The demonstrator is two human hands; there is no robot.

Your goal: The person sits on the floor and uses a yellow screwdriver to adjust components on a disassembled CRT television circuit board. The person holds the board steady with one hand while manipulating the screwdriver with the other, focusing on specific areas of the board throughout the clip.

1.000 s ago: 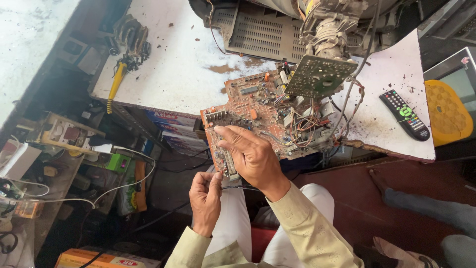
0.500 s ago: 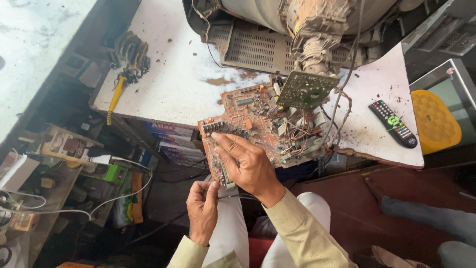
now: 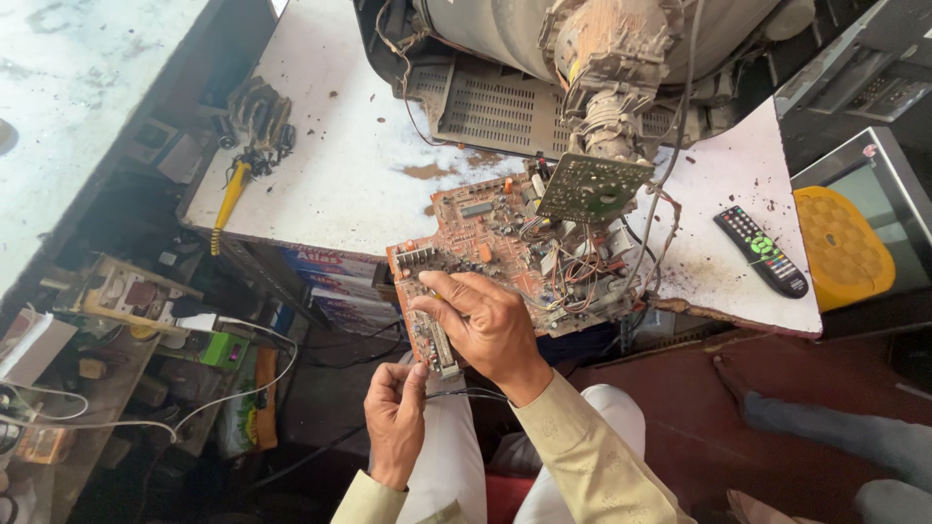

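Note:
A brown circuit board (image 3: pixel 505 247) crowded with parts and wires hangs over the front edge of a white worktable (image 3: pixel 340 175). My right hand (image 3: pixel 481 325) rests on the board's near left corner, fingers pressed on it. My left hand (image 3: pixel 396 417) is just below that corner, fingertips pinched on a thin dark wire (image 3: pixel 466 394) that runs to the right under my right wrist. A small green round-holed board (image 3: pixel 592 186) sits on the neck of an opened tube television (image 3: pixel 582 58) behind.
A black remote control (image 3: pixel 762 250) lies on the table's right part, next to a yellow object (image 3: pixel 843 247). A yellow-handled tool (image 3: pixel 233 194) and dark cable bundle lie at the left. Cluttered shelves with wires and boxes are at lower left. Another person's foot (image 3: pixel 748 388) is on the red floor.
The view has tilted, so the board and television sit slightly lower and nearer. My right hand stays on the board's corner and my left hand stays beneath it.

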